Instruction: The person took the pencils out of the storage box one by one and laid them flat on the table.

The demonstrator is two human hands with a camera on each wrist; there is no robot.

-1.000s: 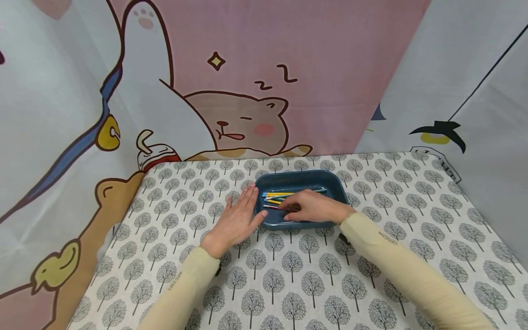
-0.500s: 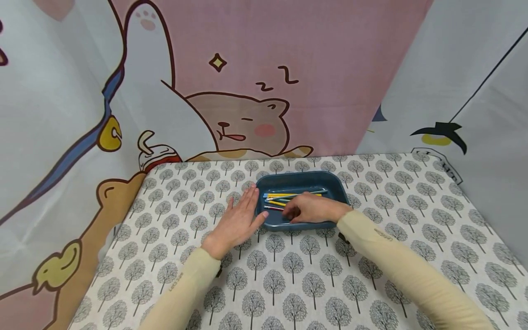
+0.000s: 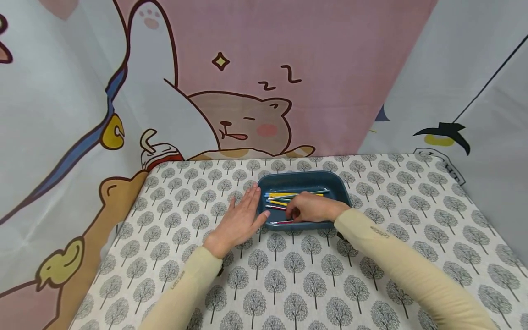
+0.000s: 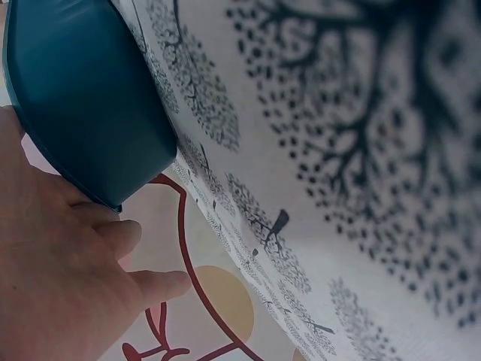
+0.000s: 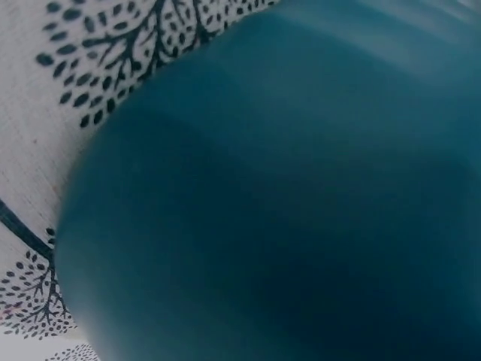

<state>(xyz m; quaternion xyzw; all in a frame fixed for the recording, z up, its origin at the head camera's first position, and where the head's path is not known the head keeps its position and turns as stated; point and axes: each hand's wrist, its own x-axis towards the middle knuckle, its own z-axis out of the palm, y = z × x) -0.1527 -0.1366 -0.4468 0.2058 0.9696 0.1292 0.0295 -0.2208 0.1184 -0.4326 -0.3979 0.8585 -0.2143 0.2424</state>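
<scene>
A dark blue rectangular box (image 3: 342,188) sits on the tree-print cloth, with several yellow, blue-green and red pencils (image 3: 277,195) inside. My left hand (image 3: 235,224) lies with fingers straight along its left end, thumb at the near corner; the left wrist view shows this hand (image 4: 68,263) at the rim of the box (image 4: 90,105). Inside the box, my right hand (image 3: 313,208) has its fingers curled down by the near wall, where a red pencil (image 3: 282,222) runs under them. Its fingertips are partly hidden. In the right wrist view the box (image 5: 248,188) is blurred, with no fingers showing.
The cloth (image 3: 288,284) with printed trees covers the table around the box. Behind it hangs a curtain (image 3: 330,91) with a sleeping cartoon bear, and curtain panels close in both sides.
My right hand has drawn slightly right, away from the other red pencil, and its fingers have curled more. A red pencil now shows along the near wall. The left hand keeps its place.
</scene>
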